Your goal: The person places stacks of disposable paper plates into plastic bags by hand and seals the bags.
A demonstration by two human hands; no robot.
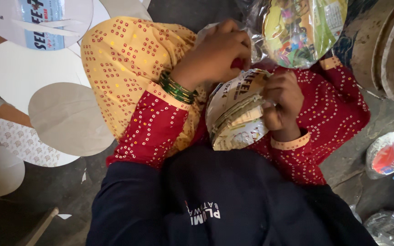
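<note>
Both grips tight: right hand (282, 101) and left hand (215, 54) on edge-up paper plate stack (237, 114).

A dark grey floor (60, 191) carries everything around the seated person. On its left side lie several round cardboard discs (69, 118), overlapping one another: plain white and grey ones, one with a small floral print (23, 141), and one with a blue label (42, 23) at the top. Pale scraps (42, 223) lie near the lower left. At the right edge rests a wrapped stack of colourful paper plates (391, 152), with crumpled clear plastic (388, 228) below it.
</note>
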